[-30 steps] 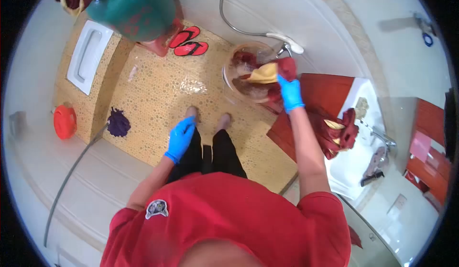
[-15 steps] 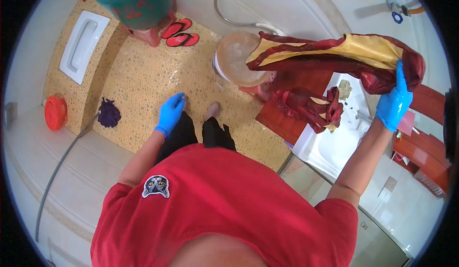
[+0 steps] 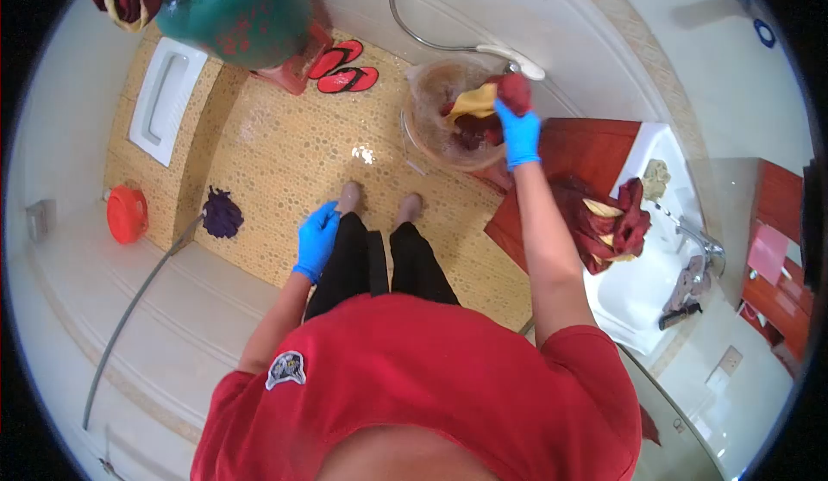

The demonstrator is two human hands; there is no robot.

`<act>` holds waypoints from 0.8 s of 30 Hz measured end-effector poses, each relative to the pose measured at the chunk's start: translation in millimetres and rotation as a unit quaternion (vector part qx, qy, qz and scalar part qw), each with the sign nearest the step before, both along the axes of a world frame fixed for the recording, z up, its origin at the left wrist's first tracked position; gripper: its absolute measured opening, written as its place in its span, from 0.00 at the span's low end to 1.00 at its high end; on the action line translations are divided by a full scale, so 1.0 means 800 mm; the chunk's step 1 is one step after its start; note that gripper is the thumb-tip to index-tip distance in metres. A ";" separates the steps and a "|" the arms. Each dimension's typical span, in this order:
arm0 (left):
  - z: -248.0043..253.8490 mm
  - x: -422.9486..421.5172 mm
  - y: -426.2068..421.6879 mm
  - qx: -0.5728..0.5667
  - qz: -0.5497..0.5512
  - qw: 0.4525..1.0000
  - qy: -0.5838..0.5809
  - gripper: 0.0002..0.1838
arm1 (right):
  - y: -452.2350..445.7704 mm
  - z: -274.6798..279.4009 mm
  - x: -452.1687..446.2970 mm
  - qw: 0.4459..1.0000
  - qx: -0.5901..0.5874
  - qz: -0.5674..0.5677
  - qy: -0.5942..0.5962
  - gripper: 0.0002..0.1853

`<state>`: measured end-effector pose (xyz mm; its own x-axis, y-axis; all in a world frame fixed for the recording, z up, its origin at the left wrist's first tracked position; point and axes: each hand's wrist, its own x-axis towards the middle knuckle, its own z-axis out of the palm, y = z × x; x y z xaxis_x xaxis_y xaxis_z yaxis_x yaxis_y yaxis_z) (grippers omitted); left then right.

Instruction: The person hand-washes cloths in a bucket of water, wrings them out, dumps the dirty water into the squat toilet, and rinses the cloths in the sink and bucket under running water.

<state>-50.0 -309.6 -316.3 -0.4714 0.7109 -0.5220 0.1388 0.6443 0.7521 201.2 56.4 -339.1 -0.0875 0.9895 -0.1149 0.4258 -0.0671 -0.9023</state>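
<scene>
My right hand, in a blue glove, grips a dark red and yellow cloth over a round bucket. The cloth's lower part lies in the bucket's cloudy water. My left hand, also gloved in blue, hangs beside my leg with its fingers curled; whether anything is between them is too small to tell. Another dark red and yellow cloth lies bunched across the edge of the white sink and the red-brown counter.
A shower hose and handset rest by the bucket. Red slippers, a green tub, a squat toilet, a red basin and a dark mop head stand around the wet floor.
The cloth in my right hand was lifted high and stretched over the sink half a second ago; now it is back down in the bucket. My left hand stays low by my leg.
</scene>
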 end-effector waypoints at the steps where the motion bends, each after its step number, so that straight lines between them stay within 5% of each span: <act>1: 0.011 0.002 0.005 -0.018 -0.004 1.000 0.023 0.16 | -0.027 0.028 -0.031 0.995 0.022 0.009 -0.101 0.24; 2: 0.002 0.003 -0.001 0.002 0.006 0.999 0.038 0.15 | -0.002 -0.157 0.008 0.996 -0.018 0.014 -0.082 0.25; 5: -0.034 0.005 -0.024 0.011 0.041 0.999 0.024 0.16 | -0.030 -0.186 -0.025 0.973 -0.052 0.118 -0.192 0.28; 7: -0.015 0.010 -0.017 -0.051 0.087 0.994 -0.047 0.15 | -0.046 -0.217 -0.042 0.908 -0.103 0.214 -0.344 0.34; 11: -0.034 0.019 -0.047 -0.081 0.116 0.987 -0.072 0.16 | -0.059 -0.231 -0.068 0.825 -0.188 0.293 -0.446 0.38; 13: -0.038 0.021 -0.043 -0.089 0.128 0.984 -0.087 0.17 | -0.060 -0.276 -0.063 0.828 -0.043 0.265 -0.492 0.40; 17: -0.035 0.017 -0.034 -0.101 0.110 0.986 -0.072 0.17 | -0.046 -0.296 -0.058 0.807 -0.190 0.320 -0.458 0.35; 19: -0.021 0.013 -0.008 -0.107 0.073 0.989 -0.075 0.19 | -0.054 -0.291 -0.059 0.898 -0.213 0.208 -0.324 0.31; 21: -0.019 0.011 0.017 -0.088 0.043 0.991 -0.087 0.20 | -0.071 -0.273 -0.065 0.916 -0.274 0.108 -0.272 0.27; 23: -0.012 0.010 0.051 -0.063 0.012 0.993 -0.098 0.22 | -0.093 -0.261 -0.067 0.970 -0.212 0.024 -0.112 0.26; 24: -0.007 0.013 0.072 -0.049 0.052 0.978 -0.194 0.24 | -0.096 -0.233 -0.070 0.973 -0.200 0.009 -0.112 0.26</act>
